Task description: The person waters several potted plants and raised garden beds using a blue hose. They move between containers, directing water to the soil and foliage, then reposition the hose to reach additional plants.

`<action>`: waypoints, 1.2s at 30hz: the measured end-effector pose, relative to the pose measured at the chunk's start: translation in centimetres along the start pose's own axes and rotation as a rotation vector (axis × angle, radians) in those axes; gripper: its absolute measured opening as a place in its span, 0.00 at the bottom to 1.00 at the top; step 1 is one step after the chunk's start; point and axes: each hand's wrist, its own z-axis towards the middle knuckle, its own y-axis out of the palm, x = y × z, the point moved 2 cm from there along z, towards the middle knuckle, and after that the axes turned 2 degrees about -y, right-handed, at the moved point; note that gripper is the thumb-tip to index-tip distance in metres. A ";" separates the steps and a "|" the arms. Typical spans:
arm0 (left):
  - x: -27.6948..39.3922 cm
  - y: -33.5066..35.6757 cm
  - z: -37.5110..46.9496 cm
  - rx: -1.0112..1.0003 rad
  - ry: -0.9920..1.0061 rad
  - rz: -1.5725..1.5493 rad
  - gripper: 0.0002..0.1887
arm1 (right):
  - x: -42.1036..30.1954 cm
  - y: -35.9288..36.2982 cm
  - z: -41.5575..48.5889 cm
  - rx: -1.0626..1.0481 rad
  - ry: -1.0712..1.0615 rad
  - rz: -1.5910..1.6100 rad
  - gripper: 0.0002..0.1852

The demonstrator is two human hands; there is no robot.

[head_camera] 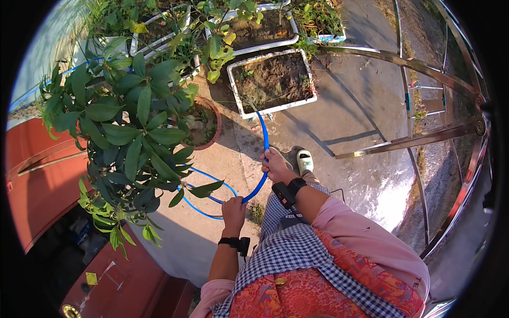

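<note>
A blue hose (257, 190) runs through both of my hands. My right hand (277, 165) grips it near its free end, which points away from me toward a white-rimmed planter box (274, 106). Fine streaks of water seem to leave the hose end over the soil (274, 79) in that box. Closer to my body on the left, my left hand (234, 210) is closed around the same hose. From there the hose loops back along the concrete and passes under the leaves of a shrub (135, 131).
A round terracotta-coloured pot (216, 131) stands beside the shrub. More white-framed planters (260, 48) with plants lie beyond. Metal railings (421, 67) curve along the right. Red doors (115, 274) stand at the lower left. My foot wears a pale slipper (304, 159) on the concrete (354, 175).
</note>
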 end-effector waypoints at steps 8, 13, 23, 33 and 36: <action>1.3 0.0 6.0 0.093 0.056 -0.032 0.10 | -4.8 1.1 3.2 0.001 -0.086 0.024 0.10; 5.3 0.7 12.4 0.160 0.120 -0.145 0.12 | -12.8 1.7 6.2 -0.095 -0.180 0.000 0.10; 14.6 0.2 25.8 0.279 0.237 -0.189 0.24 | -29.2 1.3 11.0 -0.093 -0.370 0.108 0.11; 18.9 -0.1 33.2 0.383 0.186 -0.226 0.25 | -36.7 2.8 17.4 -0.110 -0.320 0.022 0.10; 18.1 0.0 33.9 0.420 0.162 -0.260 0.23 | -36.6 5.1 19.3 -0.209 -0.248 -0.038 0.10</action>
